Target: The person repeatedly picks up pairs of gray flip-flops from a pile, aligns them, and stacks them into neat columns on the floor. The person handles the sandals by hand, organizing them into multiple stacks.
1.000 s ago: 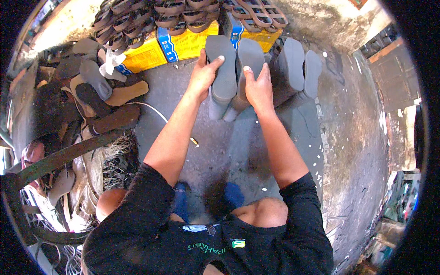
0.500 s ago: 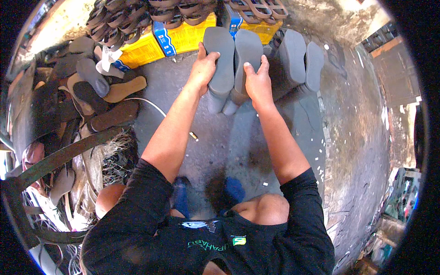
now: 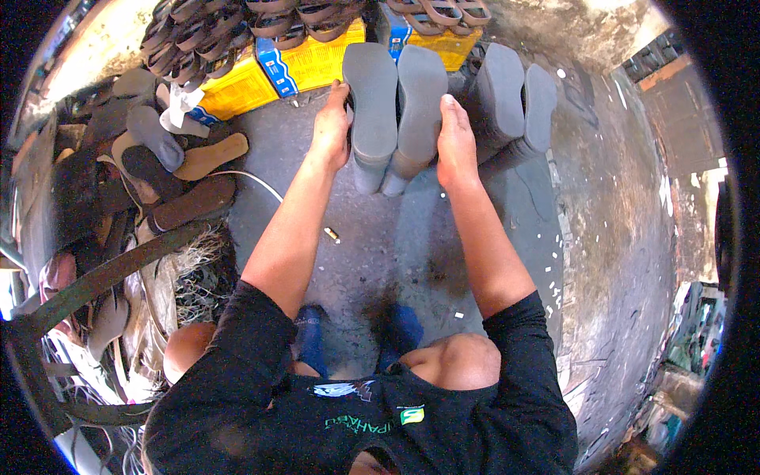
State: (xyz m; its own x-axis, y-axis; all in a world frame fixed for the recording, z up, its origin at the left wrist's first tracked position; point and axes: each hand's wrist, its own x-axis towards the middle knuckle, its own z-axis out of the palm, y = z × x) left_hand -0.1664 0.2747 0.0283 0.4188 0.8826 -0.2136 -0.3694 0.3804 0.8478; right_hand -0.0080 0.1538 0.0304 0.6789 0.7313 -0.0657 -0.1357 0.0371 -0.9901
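Note:
Two tall stacks of grey shoe soles stand side by side on the floor in front of me, the left stack (image 3: 371, 95) touching or nearly touching the right stack (image 3: 421, 99). Flat along the outer side of the left stack lies my left hand (image 3: 331, 131), its fingers stretched out. My right hand (image 3: 457, 142) is held upright against the outer side of the right stack, fingers straight and thumb up. Neither hand wraps round a sole; the fingers farthest from me are partly hidden.
Another pair of sole stacks (image 3: 501, 91) stands to the right. Behind are yellow and blue boxes (image 3: 317, 59) topped with brown sandals (image 3: 309, 17). Loose soles (image 3: 194, 202) pile up at the left near a dark curved bar (image 3: 119, 265). A stained wall (image 3: 613, 237) rises at right.
Both hands have shifted from gripping the stacks, thumbs on the top soles, to lying flat along their outer sides. The thumbs have come off the top soles.

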